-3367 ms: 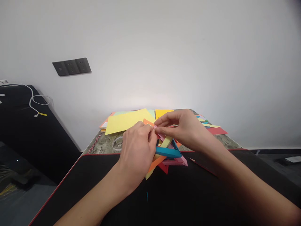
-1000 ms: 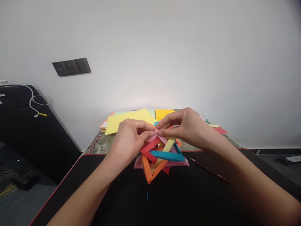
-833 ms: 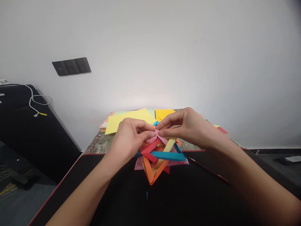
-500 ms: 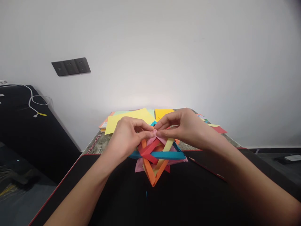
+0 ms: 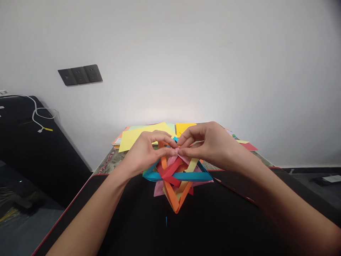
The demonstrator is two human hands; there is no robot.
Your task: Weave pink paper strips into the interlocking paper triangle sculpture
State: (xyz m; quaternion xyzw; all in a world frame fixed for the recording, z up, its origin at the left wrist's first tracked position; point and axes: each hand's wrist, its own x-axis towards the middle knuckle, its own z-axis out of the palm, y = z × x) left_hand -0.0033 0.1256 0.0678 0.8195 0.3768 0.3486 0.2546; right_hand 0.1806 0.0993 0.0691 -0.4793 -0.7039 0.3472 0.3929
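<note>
A modular origami star (image 5: pixel 191 176), built of interlocked folded strips in blue, orange, red, pink and pale yellow, is between my hands above the black mat. Its pink tip points up and toward the back. My left hand (image 5: pixel 149 149) pinches the left side of that pink tip between thumb and fingers. From the right, my right hand (image 5: pixel 206 142) pinches the same tip, thumb in front and fingers behind. The fingertips nearly meet there and hide the very point. An orange point of the star hangs toward me, low in the middle.
A black mat (image 5: pixel 207 227) with red edging covers the table's front. A pencil (image 5: pixel 236 192) lies right of the star, and a thin blue scrap (image 5: pixel 166 221) in front. Yellow paper sheets (image 5: pixel 135 137) lie behind; a red sheet (image 5: pixel 249 146) sits at the back right.
The star has shifted slightly right and toward me. My left fingers have moved a little right along the pink tip, uncovering more blue and orange strips at left. Both hands still pinch.
</note>
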